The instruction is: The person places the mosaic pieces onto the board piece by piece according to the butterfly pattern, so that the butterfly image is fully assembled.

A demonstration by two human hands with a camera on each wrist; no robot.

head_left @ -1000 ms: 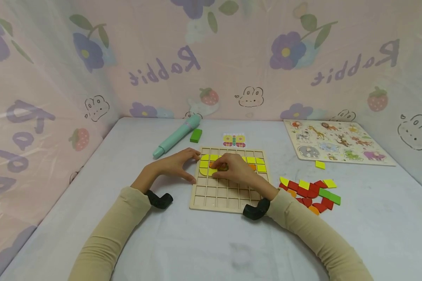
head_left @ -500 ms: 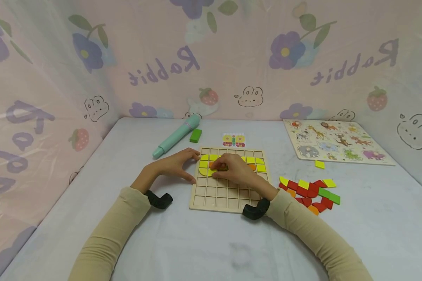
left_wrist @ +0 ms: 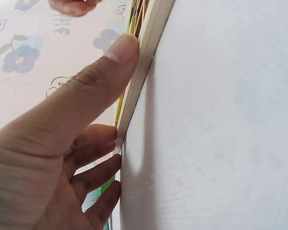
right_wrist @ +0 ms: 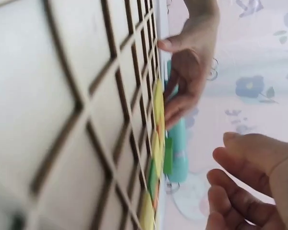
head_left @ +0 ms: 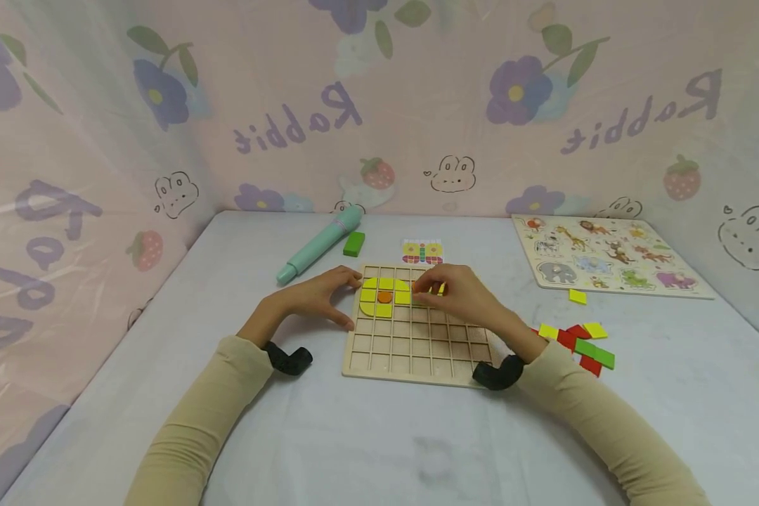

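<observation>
A wooden grid board [head_left: 411,344] lies in the middle of the table in the head view. Yellow tiles [head_left: 385,284] around an orange disc [head_left: 384,297] fill part of its upper left. Thumb and outstretched fingertips of my left hand [head_left: 310,295] touch the board's left edge; the left wrist view shows them along the board's side [left_wrist: 134,91]. Over the upper middle of the board is my right hand [head_left: 462,294], which hides tiles beneath it. In the right wrist view, its loosely bent fingers [right_wrist: 242,199] hold nothing, apart from the board, where a green tile [right_wrist: 151,179] shows.
Loose red, yellow and green tiles [head_left: 594,349] lie right of the board, partly behind my right forearm. Behind it are a small butterfly pattern card [head_left: 422,251], a green block [head_left: 354,244] and a mint-green tapered cylinder [head_left: 319,246]. An animal puzzle board [head_left: 607,260] lies at back right.
My right hand has moved to the right over the board, uncovering the orange disc and yellow tiles at upper left. My left hand stays at the board's left edge.
</observation>
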